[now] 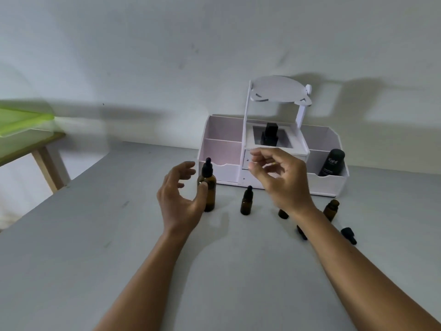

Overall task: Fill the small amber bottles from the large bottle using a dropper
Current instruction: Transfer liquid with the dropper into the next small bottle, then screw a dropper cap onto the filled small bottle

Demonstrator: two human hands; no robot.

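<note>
Though capped, large amber bottle (207,187), frame centre — glass, rigid, slick, likely breakable; grip body. Left hand (177,199) loosely cupping it; right hand (281,180) empty, uncurled.

A grey table (95,235) carried everything. A large amber dropper bottle (208,187) stood upright near its middle, and just to the right stood a small amber bottle with a black dropper cap (246,201). Farther right, an uncapped small amber bottle (331,209) stood upright, with a loose black dropper cap (349,235) lying on its side near it. Behind them, against the wall, sat a white compartmented organizer (272,149).
</note>
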